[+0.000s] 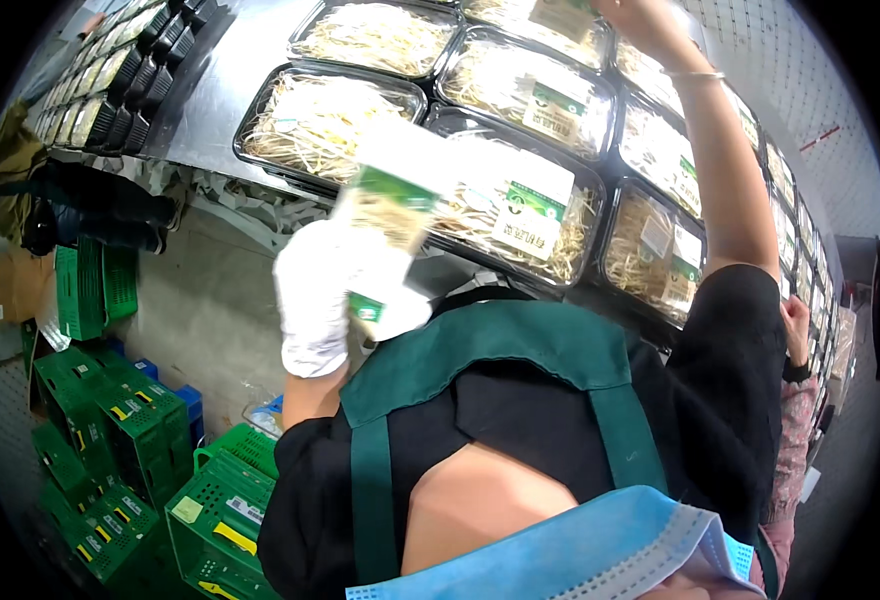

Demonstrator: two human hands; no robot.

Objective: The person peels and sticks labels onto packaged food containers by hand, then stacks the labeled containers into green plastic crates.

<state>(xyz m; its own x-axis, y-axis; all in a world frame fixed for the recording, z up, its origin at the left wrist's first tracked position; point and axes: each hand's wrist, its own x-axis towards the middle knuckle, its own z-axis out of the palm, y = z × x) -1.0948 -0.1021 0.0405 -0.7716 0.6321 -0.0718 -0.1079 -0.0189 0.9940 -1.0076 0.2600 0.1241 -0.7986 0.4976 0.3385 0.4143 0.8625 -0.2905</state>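
Note:
My left hand [312, 292], in a white glove, grips a strip of printed labels [395, 195] in white and green, blurred and hanging over the table's near edge. My bare right hand [646, 22] reaches to the far side, over a clear-lidded tray of bean sprouts [485, 9] with a label [563, 19] on it. Its fingertips are cut off by the picture's top edge. Below the strip's right side lies a labelled sprout tray [462, 217]; an unlabelled-looking one [312, 127] sits to its left. Another labelled tray [477, 82] stands behind them.
More packed trays [650, 247] run along the metal table [207, 97] to the right. Stacked black trays [121, 112] stand at the far left. Green crates [109, 420] fill the floor at left. A co-worker's hand [796, 326] is at right; another person's legs [102, 202] are at left.

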